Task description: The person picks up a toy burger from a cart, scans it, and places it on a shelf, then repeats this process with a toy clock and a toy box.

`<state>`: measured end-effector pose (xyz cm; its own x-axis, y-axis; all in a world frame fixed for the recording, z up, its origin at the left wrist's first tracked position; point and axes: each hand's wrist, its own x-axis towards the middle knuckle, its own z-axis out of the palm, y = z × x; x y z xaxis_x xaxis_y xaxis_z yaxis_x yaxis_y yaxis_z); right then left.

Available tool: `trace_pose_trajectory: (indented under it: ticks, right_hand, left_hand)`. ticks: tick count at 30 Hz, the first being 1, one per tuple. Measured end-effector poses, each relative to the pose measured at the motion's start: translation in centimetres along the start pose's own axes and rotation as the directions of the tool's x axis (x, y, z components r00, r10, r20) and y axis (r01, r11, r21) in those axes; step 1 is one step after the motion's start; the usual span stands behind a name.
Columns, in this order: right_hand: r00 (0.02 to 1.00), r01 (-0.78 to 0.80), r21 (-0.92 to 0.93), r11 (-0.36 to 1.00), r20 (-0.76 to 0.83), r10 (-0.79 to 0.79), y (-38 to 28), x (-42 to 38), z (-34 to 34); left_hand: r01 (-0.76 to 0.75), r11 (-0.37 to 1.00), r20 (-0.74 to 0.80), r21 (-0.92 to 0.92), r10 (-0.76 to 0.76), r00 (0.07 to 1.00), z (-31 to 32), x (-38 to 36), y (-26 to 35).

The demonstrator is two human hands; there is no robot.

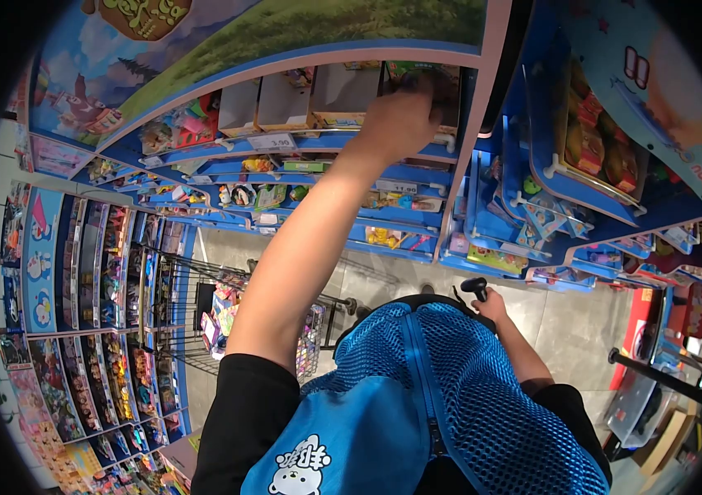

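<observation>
My left hand [400,120] is stretched up to the top row of a blue toy shelf [301,153], its fingers closed on a green boxed toy [437,82] standing at the right end of that row. Cardboard display boxes [285,103] stand to the left of it. My right hand [493,307] is low, near my chest, and grips a black handheld scanner [475,287]. A blue mesh vest [450,396] covers my front.
A wire shopping cart [219,318] loaded with packaged toys stands on the floor to my left. Long shelves of toys [95,330] run along the left. A second blue display rack [590,165] stands at the right, with cardboard boxes [668,437] below.
</observation>
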<state>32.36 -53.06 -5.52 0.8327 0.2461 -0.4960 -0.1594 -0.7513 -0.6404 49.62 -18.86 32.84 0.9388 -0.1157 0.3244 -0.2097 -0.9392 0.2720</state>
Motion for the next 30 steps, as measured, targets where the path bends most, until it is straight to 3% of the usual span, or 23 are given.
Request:
trace_pose_trajectory:
  ticks: [9,13,16,19,22,25,28,30]
  right_hand:
    - [0.993,-0.114,0.077,0.99,0.05,0.11,-2.8,0.3,-1.1]
    - [1.0,-0.026,0.006,1.0,0.001,0.026,-2.6,0.5,-0.7]
    - [1.0,-0.019,0.019,1.0,-0.004,0.019,-2.5,0.3,-0.4]
    - [0.998,-0.055,0.046,0.997,0.009,0.054,-1.5,0.5,0.3]
    - [0.995,-0.096,0.064,0.993,0.032,0.094,-1.5,0.4,0.3]
    - [0.998,-0.056,0.038,0.998,0.011,0.056,-1.9,-0.1,0.0]
    - [0.999,0.038,-0.033,0.999,-0.025,-0.039,-0.7,0.5,0.6]
    - [0.994,0.099,-0.084,0.991,-0.029,-0.102,-0.9,0.6,0.5]
  left_hand:
    - [-0.043,0.998,-0.016,-0.04,0.042,0.999,0.1,-0.3,-0.3]
    - [-0.013,0.983,0.01,-0.184,0.015,1.0,-0.9,-0.7,0.3]
    - [-0.08,0.936,-0.249,-0.344,-0.008,0.968,-0.5,-1.7,-0.2]
    - [-0.202,0.903,-0.492,-0.379,-0.011,0.871,-1.1,-2.6,-0.7]
    - [-0.258,0.938,-0.63,-0.232,0.058,0.774,-1.5,-2.7,-2.3]
    - [0.006,0.991,-0.547,-0.13,-0.077,0.834,-1.2,-4.0,-4.1]
    - [-0.023,0.993,-0.4,-0.118,-0.026,0.916,-0.5,-5.0,-6.4]
    - [-0.046,0.999,-0.378,-0.011,0.039,0.925,-0.6,-5.6,-6.2]
